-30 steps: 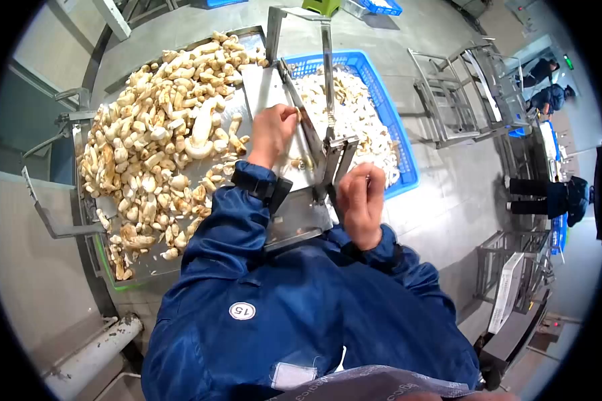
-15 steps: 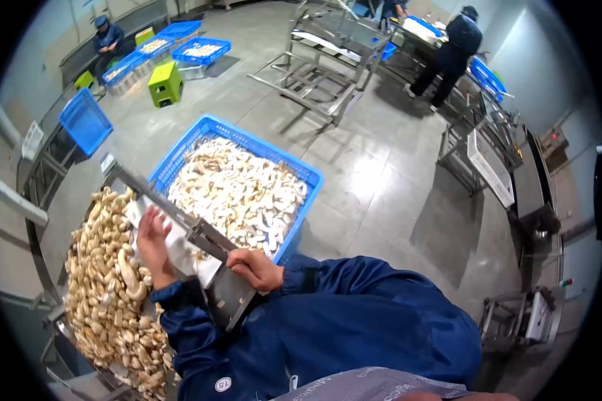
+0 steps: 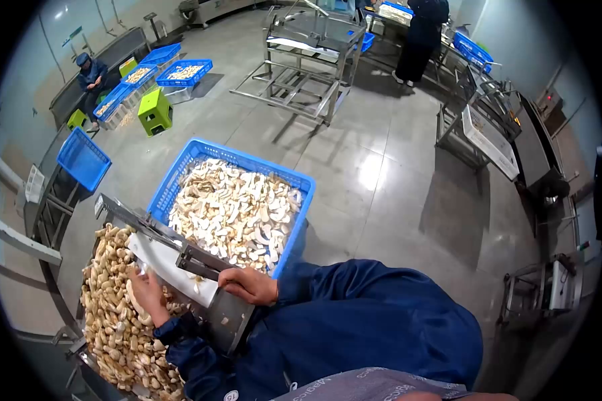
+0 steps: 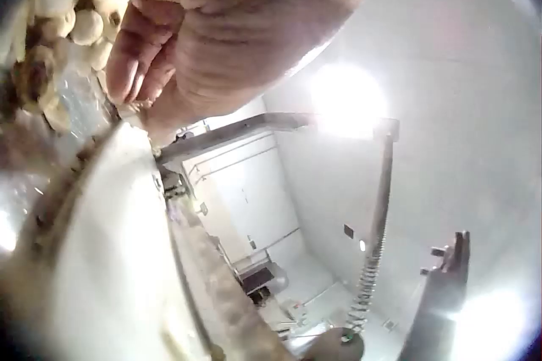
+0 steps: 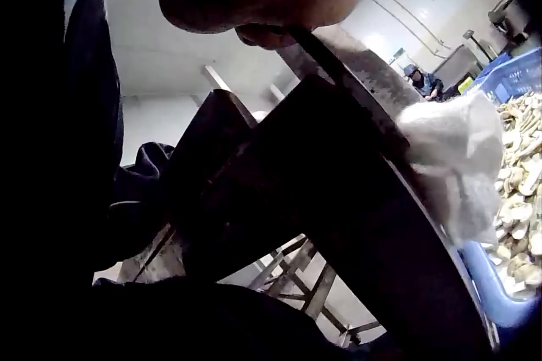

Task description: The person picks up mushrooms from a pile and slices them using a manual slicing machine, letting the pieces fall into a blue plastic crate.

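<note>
My right hand (image 3: 251,286) grips the handle end of a metal lever cutter (image 3: 204,259); in the right wrist view its curled fingers (image 5: 262,35) wrap a dark handle. My left hand (image 3: 150,295) is over the edge of a heap of whole pale mushrooms (image 3: 117,321), beside the white board (image 3: 170,264). In the left wrist view its fingers (image 4: 140,56) are bent toward the thumb near the edge of the board; I cannot tell whether they pinch a mushroom. A few small mushroom bits (image 3: 197,286) lie at the board's near end.
A blue basket (image 3: 306,200) of sliced mushrooms stands beyond the cutter. Further off are a green stool (image 3: 155,112), more blue baskets (image 3: 187,72), a metal frame rack (image 3: 308,73), a seated person (image 3: 92,73) and a standing person (image 3: 421,37).
The head view has swung up and toward the room. My left hand has moved off the white board to the mushroom heap. My right hand has come onto the cutter's handle.
</note>
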Action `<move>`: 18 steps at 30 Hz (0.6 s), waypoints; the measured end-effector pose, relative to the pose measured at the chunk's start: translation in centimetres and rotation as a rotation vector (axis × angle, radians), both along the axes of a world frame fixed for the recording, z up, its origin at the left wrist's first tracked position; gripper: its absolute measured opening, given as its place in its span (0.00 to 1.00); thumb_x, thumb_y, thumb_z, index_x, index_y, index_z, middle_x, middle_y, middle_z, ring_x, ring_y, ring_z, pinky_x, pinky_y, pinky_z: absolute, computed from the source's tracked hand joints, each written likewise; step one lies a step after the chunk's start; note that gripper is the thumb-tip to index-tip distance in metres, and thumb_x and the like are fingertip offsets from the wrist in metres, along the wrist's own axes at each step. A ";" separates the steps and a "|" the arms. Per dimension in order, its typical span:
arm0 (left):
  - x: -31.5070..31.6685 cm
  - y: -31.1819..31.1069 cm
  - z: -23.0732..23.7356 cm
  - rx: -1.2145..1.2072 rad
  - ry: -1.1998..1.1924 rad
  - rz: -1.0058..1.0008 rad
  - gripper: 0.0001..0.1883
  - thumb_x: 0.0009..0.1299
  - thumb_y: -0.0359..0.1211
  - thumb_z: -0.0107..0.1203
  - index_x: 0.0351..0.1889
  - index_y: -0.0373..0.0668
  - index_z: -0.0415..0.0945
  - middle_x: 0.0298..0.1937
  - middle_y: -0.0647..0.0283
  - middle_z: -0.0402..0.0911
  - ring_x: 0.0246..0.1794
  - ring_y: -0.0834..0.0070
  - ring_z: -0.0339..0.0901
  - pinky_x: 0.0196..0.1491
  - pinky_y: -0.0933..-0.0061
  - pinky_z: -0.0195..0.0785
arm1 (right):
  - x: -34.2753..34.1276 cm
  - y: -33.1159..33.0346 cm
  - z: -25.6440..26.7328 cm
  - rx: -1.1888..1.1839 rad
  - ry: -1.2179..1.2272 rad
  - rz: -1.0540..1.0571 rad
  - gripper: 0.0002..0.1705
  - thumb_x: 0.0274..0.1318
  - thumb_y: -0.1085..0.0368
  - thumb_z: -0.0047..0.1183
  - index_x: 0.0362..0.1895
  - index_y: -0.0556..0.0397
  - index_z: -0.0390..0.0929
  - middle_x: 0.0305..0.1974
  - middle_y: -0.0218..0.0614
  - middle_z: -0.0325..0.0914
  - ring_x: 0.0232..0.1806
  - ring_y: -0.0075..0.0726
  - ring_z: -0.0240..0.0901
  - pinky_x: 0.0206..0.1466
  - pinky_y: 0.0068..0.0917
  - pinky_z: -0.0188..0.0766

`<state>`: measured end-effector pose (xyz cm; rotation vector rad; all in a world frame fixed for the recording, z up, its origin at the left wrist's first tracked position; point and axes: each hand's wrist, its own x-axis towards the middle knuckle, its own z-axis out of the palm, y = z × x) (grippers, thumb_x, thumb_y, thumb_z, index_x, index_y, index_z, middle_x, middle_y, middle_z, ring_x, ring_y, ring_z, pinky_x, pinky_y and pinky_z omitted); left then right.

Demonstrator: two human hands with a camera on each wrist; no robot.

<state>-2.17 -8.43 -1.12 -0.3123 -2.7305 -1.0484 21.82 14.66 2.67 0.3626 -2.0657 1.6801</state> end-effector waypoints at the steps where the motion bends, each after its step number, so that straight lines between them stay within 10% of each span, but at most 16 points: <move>1: 0.0 1.3 1.2 0.211 -0.139 -0.025 0.14 0.67 0.33 0.59 0.47 0.36 0.72 0.34 0.55 0.79 0.31 0.64 0.77 0.37 0.64 0.73 | 0.0 -0.1 -0.1 -0.002 0.002 0.000 0.10 0.68 0.64 0.46 0.51 0.49 0.66 0.42 0.44 0.75 0.41 0.54 0.75 0.44 0.40 0.70; 3: 0.0 3.9 1.4 0.465 -0.300 -0.165 0.13 0.70 0.35 0.59 0.47 0.39 0.72 0.35 0.62 0.76 0.30 0.77 0.75 0.30 0.80 0.73 | -0.1 -0.3 -0.3 -0.019 -0.005 0.017 0.10 0.69 0.63 0.45 0.51 0.49 0.66 0.41 0.44 0.75 0.41 0.54 0.75 0.43 0.40 0.70; 7: 1.7 8.0 3.3 0.214 -0.106 -0.228 0.13 0.72 0.34 0.52 0.44 0.30 0.73 0.32 0.62 0.78 0.29 0.79 0.75 0.31 0.76 0.73 | -0.1 -0.3 -0.3 -0.007 -0.005 0.002 0.10 0.69 0.63 0.46 0.51 0.49 0.66 0.40 0.43 0.76 0.40 0.53 0.76 0.42 0.39 0.70; 15: 2.3 7.7 1.0 0.528 -0.078 -0.190 0.12 0.69 0.32 0.55 0.45 0.33 0.75 0.30 0.60 0.82 0.33 0.77 0.80 0.36 0.75 0.74 | -0.4 -0.6 -1.9 -0.045 0.042 -0.008 0.09 0.67 0.68 0.46 0.50 0.50 0.68 0.41 0.43 0.73 0.40 0.47 0.73 0.45 0.35 0.69; 18: 0.9 7.7 -1.5 0.446 -0.003 -0.165 0.13 0.65 0.37 0.60 0.39 0.37 0.77 0.30 0.53 0.82 0.30 0.63 0.81 0.35 0.66 0.72 | -0.4 -0.3 -0.2 -0.055 -0.090 -0.021 0.09 0.68 0.67 0.46 0.49 0.53 0.68 0.41 0.38 0.70 0.41 0.34 0.68 0.46 0.30 0.67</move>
